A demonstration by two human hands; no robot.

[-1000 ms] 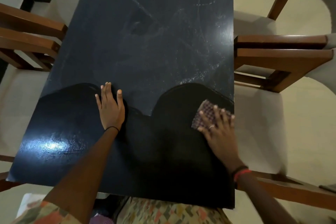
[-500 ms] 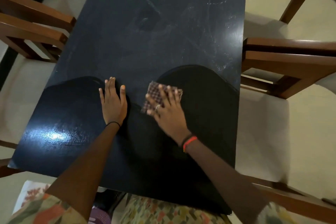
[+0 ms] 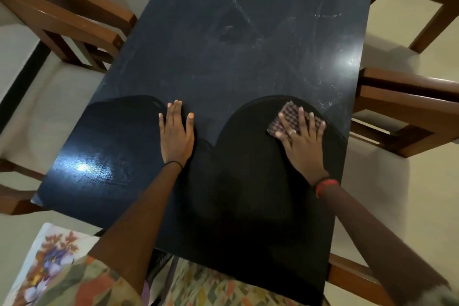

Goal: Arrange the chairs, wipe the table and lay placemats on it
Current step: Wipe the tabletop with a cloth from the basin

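We are pressing the checked cloth (image 3: 289,118), right of centre on the dark table (image 3: 248,52), under our right hand's (image 3: 301,143) spread fingers. Our left hand (image 3: 176,135) is lying flat, fingers straight, at centre. Pale smears, perhaps dust, are showing above; wooden chairs (image 3: 74,15) are flanking both edges.

Pale cream floor (image 3: 434,206) lay beyond the desk's (image 3: 248,57) right edge. Off its left edge a black strip (image 3: 29,69) ran across the floor. At the near edge showed a garment (image 3: 211,288) printed in many-coloured patches. A red band (image 3: 326,185) circled one wrist, a thin black band (image 3: 173,163) the other.
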